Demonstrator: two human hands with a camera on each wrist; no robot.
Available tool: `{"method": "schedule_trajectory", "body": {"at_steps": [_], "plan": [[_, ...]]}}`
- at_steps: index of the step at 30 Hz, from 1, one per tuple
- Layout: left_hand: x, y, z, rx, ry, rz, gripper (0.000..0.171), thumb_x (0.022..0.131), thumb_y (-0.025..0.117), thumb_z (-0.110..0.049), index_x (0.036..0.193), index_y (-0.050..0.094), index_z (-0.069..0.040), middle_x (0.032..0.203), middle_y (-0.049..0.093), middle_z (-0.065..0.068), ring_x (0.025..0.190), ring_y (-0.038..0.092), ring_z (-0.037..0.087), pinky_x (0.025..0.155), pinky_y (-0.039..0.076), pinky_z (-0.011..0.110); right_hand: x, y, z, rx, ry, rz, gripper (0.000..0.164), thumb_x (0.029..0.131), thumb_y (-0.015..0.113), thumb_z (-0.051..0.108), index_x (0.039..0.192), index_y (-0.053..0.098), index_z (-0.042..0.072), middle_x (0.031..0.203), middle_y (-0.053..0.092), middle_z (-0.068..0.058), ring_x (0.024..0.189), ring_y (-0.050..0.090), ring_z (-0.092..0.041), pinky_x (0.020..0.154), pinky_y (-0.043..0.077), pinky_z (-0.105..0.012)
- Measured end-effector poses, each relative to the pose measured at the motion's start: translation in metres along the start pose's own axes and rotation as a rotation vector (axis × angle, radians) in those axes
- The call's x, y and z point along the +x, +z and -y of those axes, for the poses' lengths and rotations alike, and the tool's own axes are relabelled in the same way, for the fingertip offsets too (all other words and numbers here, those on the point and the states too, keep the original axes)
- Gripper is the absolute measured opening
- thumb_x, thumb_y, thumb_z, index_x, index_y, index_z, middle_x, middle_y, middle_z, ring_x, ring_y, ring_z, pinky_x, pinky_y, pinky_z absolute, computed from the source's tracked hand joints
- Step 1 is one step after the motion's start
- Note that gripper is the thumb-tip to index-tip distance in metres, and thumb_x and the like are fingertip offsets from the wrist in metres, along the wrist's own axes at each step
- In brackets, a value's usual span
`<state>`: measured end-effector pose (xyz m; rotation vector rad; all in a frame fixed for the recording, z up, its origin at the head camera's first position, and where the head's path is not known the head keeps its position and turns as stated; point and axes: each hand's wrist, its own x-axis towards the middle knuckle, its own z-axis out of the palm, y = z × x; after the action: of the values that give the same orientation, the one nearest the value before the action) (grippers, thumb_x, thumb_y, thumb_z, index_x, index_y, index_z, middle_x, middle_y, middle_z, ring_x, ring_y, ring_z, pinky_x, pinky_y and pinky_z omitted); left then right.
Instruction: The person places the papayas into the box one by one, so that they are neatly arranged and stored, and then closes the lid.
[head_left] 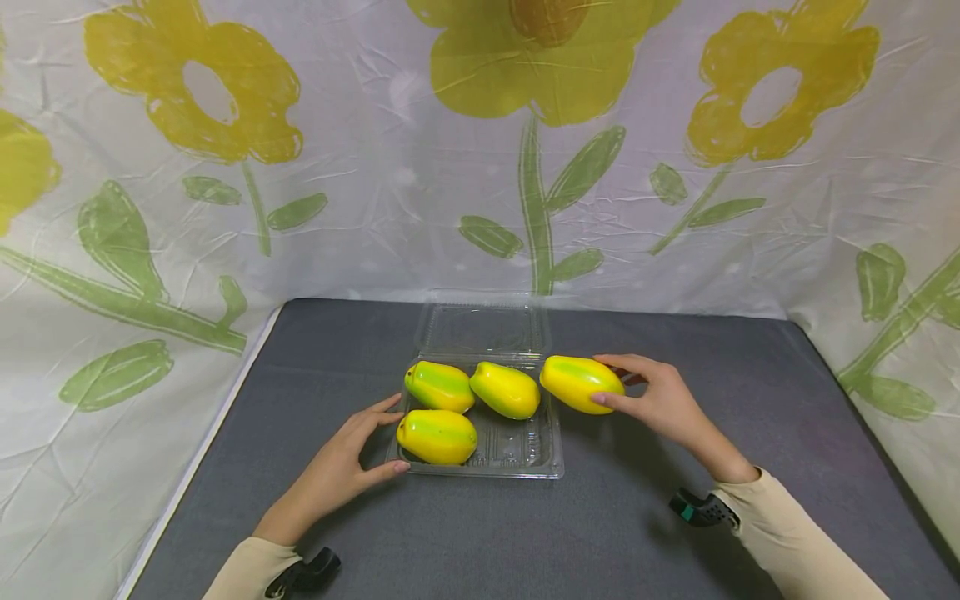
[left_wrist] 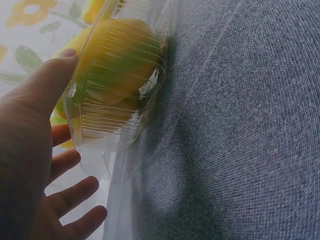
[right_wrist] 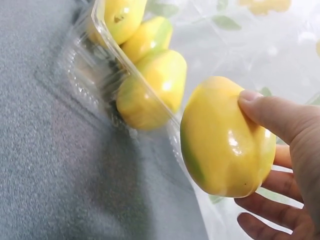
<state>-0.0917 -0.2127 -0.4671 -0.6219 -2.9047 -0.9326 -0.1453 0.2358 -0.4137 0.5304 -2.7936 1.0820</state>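
Note:
My right hand (head_left: 663,404) holds a yellow-green papaya (head_left: 577,383) just past the right side of a clear plastic clamshell box (head_left: 517,473). In the right wrist view the thumb lies across the papaya (right_wrist: 225,145), with the fingers behind it. Inside the box sit three more: one papaya at back left (head_left: 438,386), another at back middle (head_left: 506,390) and a third at front left (head_left: 437,437). My left hand (head_left: 337,458) is at the box's left side, fingers spread, thumb at the front left corner. Its thumb (left_wrist: 52,75) overlaps the rim in the left wrist view.
The box's transparent lid (head_left: 483,329) lies folded back toward the rear of the dark grey table (head_left: 480,542). A white flower-printed sheet (head_left: 375,167) hangs behind and at both sides. Each wrist wears a black strap device, such as the right one (head_left: 701,507).

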Motion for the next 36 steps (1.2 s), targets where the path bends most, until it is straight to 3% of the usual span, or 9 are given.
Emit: {"method": "schedule_trajectory", "body": {"at_steps": [36], "plan": [[0.001, 0.000, 0.001, 0.003, -0.009, 0.008, 0.071, 0.082, 0.070, -0.061, 0.140, 0.050, -0.025, 0.161, 0.035, -0.002, 0.146, 0.038, 0.030, 0.112, 0.039, 0.060, 0.004, 0.024, 0.032, 0.089, -0.115, 0.036, 0.055, 0.079, 0.084, 0.034, 0.130, 0.065, 0.023, 0.124, 0.069, 0.004, 0.099, 0.064, -0.010, 0.083, 0.057, -0.032]]}}
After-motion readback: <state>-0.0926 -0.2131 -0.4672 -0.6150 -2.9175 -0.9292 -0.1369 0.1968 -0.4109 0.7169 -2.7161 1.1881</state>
